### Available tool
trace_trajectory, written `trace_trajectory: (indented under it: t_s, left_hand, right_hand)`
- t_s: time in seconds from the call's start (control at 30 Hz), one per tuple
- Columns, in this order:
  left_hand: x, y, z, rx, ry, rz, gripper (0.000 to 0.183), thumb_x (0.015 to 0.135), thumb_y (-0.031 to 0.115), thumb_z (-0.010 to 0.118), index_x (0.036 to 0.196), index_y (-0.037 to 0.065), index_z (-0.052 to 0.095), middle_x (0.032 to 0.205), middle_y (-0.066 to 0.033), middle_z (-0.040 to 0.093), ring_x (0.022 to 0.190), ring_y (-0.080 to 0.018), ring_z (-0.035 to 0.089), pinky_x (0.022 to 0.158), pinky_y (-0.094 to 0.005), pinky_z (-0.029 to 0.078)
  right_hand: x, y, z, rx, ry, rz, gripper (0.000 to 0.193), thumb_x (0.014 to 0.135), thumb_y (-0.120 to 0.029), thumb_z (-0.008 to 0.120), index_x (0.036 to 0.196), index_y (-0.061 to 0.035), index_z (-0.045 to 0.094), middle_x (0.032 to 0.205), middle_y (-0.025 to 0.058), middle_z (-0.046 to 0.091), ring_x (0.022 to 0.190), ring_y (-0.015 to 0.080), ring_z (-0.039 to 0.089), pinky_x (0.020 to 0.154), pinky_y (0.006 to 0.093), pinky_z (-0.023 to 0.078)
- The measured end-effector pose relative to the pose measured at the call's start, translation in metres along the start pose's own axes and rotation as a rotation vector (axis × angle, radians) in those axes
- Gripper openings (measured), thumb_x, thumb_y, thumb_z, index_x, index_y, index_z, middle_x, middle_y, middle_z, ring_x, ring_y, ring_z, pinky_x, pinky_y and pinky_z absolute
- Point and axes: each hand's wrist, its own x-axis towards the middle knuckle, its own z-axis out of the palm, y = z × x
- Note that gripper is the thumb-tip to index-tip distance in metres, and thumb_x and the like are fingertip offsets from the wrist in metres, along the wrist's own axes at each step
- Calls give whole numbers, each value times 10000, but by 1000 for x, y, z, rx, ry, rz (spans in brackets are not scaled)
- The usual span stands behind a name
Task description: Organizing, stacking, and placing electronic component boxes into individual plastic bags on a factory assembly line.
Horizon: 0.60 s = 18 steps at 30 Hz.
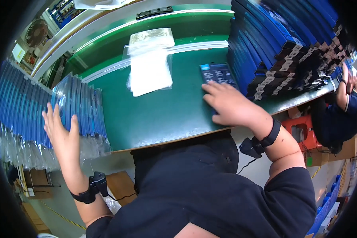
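Note:
On the left, my left hand [62, 133] has its fingers spread and pointing up. It is right at a row of blue flat boxes in clear plastic bags [73, 103] and seems to touch their near side. Over on the right, my right hand [228, 104] is stretched out with its fingers over the near end of a dark blue box with a lighter blue corner [215, 71]. That box lies flat on the green table [178, 107]; its near part is hidden under my hand. Neither hand is wrapped around anything.
Tall stacks of blue boxes [261, 47] rise at the right, beside the single box. Clear plastic bags [150, 69] lie in a pile at the back middle. A red stool [301, 133] and another person [341, 107] are beyond the right edge.

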Motion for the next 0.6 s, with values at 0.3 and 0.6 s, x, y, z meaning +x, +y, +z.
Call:
trace_trajectory:
  t_s: [0.3,0.6]
  left_hand:
    - [45,136,66,-737,-118,67,712,767,358,671,1274,-75,419,1326,-283,400,1258,-382,373,1051,-424,302]
    - [109,156,159,-1216,-600,-162,598,787,128,666,1276,-71,385,963,-162,616,735,-185,636,666,-304,542]
  right_hand:
    - [28,-8,-24,114,-74,164,503,769,-269,644,1187,-7,544,1229,191,492,1162,351,453,974,427,365]
    - [26,-2,-38,467,126,-4,462,818,-215,631,1198,23,518,1142,190,530,1086,344,504,945,376,403]
